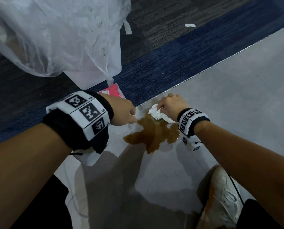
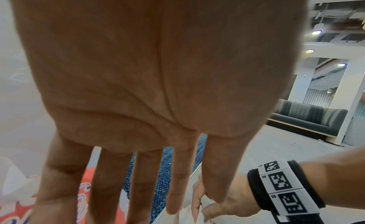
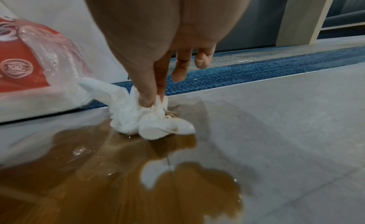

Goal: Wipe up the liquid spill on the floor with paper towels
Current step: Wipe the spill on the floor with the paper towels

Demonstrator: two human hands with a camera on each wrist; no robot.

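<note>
Spill: a brown puddle (image 1: 152,132) on the grey floor (image 1: 237,90), near the blue carpet (image 1: 154,71).
Right hand (image 1: 171,104): thumb and finger pinch a crumpled paper towel (image 1: 156,113) at the puddle's far edge.
Left hand (image 1: 121,111): fingers straight, holding nothing.
Nearby: a red pack (image 3: 21,68) in plastic.

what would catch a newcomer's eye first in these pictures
The brown spill pooled on the grey floor between the hands. At its far edge the right hand pinches a crumpled white paper towel. A red tissue pack lies on the blue carpet beyond.
</note>
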